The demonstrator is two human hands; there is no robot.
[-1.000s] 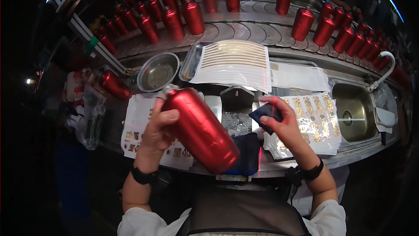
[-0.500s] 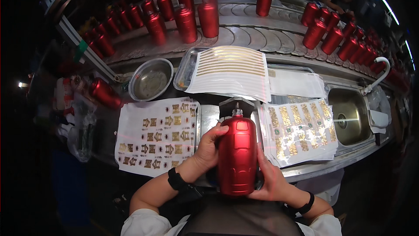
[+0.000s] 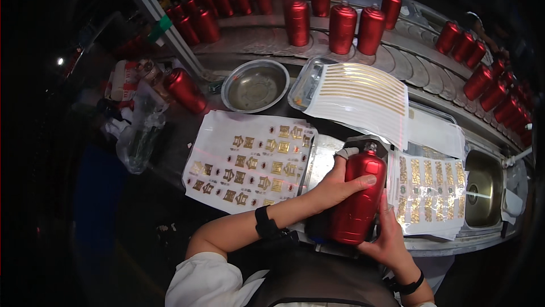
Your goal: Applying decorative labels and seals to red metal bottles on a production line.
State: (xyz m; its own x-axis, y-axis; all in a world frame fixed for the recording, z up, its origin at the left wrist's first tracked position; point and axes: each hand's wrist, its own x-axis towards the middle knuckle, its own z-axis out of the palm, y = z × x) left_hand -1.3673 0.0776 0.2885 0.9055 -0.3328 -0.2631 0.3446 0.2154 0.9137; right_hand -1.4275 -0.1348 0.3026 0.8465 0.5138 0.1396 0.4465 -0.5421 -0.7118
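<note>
A glossy red bottle (image 3: 356, 207) with a bare threaded neck leans a little to the right in front of me. My left hand (image 3: 335, 186) is closed around its upper part, the thumb across the front and the fingers behind the shoulder. Low on the other side, my right hand (image 3: 390, 242) grips the bottle near its base. Just behind the neck is a dark metal holder (image 3: 372, 138). To the left lies a white sheet of gold stickers (image 3: 218, 137); to the right is a stack of clear-backed sheets with gold strips (image 3: 436, 190).
Beyond the work table, red bottles (image 3: 343, 29) stand on a curved-plate conveyor (image 3: 397, 57). A metal bowl (image 3: 255, 88), a tray (image 3: 301, 94) under gold-striped sheets (image 3: 360, 100), and a lone red bottle (image 3: 186, 91) sit nearer. A sink (image 3: 482, 193) is at the right.
The view has swung left, so the scene sits further right. The bottle has turned and tilted. My left hand has shifted, its thumb now across the bottle's front. Conveyor bottles have moved.
</note>
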